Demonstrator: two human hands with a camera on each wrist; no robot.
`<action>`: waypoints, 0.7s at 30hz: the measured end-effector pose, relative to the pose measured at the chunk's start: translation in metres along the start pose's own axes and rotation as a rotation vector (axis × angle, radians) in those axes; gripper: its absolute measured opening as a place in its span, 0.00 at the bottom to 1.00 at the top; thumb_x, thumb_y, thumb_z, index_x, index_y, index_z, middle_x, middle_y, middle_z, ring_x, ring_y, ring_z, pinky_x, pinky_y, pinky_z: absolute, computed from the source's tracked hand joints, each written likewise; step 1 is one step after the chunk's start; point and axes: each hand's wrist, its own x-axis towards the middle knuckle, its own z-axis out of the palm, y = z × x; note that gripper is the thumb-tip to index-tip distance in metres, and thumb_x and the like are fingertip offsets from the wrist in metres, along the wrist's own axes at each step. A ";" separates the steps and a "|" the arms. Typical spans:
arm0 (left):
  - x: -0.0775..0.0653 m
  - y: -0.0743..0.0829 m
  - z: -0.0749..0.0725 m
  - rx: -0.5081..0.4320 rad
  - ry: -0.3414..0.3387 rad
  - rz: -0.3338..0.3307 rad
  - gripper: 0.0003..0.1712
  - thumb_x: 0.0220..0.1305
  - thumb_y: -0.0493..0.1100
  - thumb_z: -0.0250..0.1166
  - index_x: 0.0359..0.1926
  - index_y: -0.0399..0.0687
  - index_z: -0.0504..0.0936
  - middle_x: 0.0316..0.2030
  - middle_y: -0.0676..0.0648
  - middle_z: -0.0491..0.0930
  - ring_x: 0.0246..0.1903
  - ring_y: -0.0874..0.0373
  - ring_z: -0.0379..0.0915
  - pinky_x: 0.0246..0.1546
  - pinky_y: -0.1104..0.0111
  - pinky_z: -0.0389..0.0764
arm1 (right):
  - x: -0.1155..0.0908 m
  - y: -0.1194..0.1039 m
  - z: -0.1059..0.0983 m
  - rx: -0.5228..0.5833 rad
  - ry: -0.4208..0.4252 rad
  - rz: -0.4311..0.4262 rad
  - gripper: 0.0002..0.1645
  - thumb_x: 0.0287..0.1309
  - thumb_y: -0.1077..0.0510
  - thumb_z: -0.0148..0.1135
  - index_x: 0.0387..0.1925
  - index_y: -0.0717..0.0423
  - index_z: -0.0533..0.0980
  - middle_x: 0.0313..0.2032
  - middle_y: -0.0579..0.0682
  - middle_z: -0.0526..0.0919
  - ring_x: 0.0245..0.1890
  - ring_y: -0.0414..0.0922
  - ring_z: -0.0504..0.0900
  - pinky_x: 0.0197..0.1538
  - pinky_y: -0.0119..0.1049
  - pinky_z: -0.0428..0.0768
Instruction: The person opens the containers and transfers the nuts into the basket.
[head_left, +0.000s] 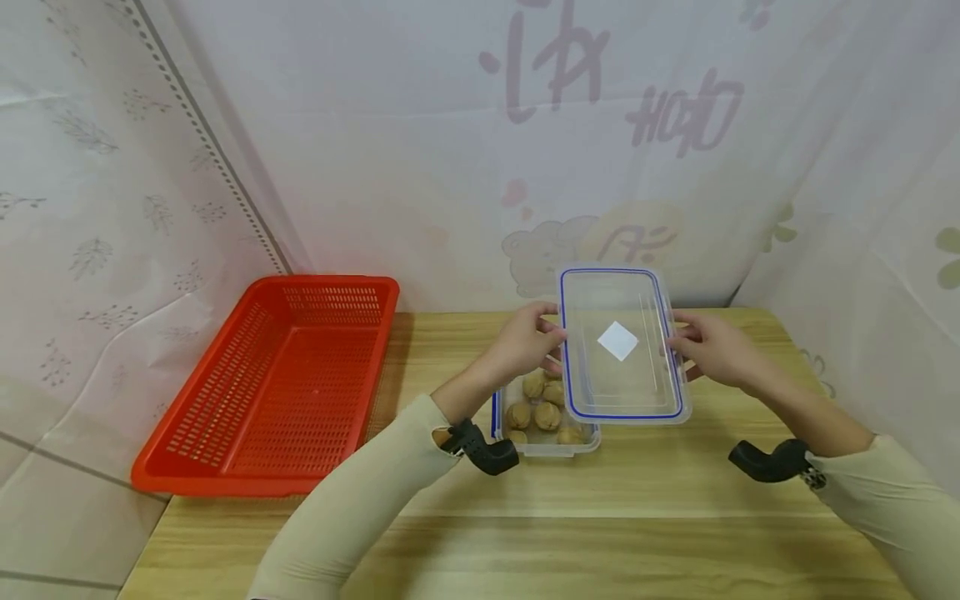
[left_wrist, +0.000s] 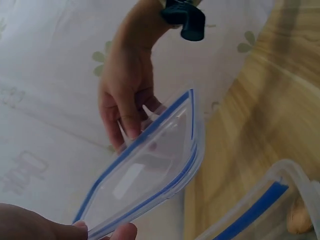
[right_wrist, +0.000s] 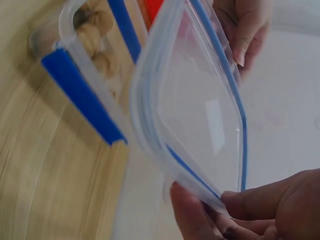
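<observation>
Both hands hold a clear plastic lid (head_left: pixel 592 383) with a blue seal line and a white diamond-shaped label, tilted up above the table. My left hand (head_left: pixel 525 342) pinches its left edge between thumb and fingers. The right hand (head_left: pixel 716 346) pinches the opposite edge, its thumb on the near face in the right wrist view. Below and to the left of the lid sits a clear food container (head_left: pixel 551 451) with blue side latches (right_wrist: pixel 82 95). Inside it lie several round brown walnut-like pieces (head_left: pixel 547 416); the lid and left hand hide part of the container.
A red perforated plastic basket (head_left: pixel 262 483) stands at the left of the wooden table (head_left: pixel 600 533). Printed curtains (head_left: pixel 420 167) rise close behind the table and on both sides. Black wrist mounts (head_left: pixel 487 454) stick out below both forearms.
</observation>
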 end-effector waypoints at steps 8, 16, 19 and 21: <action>0.019 -0.002 0.038 0.006 0.003 -0.054 0.29 0.74 0.31 0.59 0.72 0.33 0.64 0.40 0.39 0.83 0.22 0.54 0.80 0.28 0.63 0.87 | -0.005 0.027 -0.023 -0.025 -0.054 0.064 0.32 0.75 0.68 0.47 0.73 0.77 0.52 0.46 0.70 0.83 0.39 0.53 0.86 0.36 0.46 0.88; 0.039 -0.009 0.078 0.000 0.046 -0.104 0.25 0.72 0.29 0.60 0.67 0.31 0.69 0.27 0.41 0.82 0.19 0.54 0.78 0.21 0.67 0.84 | -0.008 0.057 -0.040 -0.059 -0.104 0.137 0.33 0.73 0.69 0.48 0.72 0.81 0.51 0.39 0.61 0.85 0.37 0.52 0.86 0.35 0.47 0.88; 0.046 -0.012 0.090 0.011 0.067 -0.138 0.25 0.71 0.29 0.60 0.67 0.32 0.70 0.21 0.44 0.78 0.17 0.55 0.76 0.19 0.68 0.83 | -0.008 0.065 -0.044 -0.076 -0.110 0.176 0.34 0.72 0.69 0.49 0.71 0.83 0.49 0.39 0.63 0.85 0.37 0.52 0.86 0.36 0.47 0.88; 0.050 -0.014 0.097 0.035 0.079 -0.159 0.25 0.71 0.30 0.61 0.67 0.33 0.71 0.20 0.43 0.79 0.17 0.54 0.77 0.19 0.68 0.83 | -0.008 0.072 -0.044 -0.086 -0.113 0.202 0.34 0.72 0.69 0.49 0.71 0.83 0.49 0.39 0.64 0.84 0.36 0.51 0.85 0.36 0.47 0.88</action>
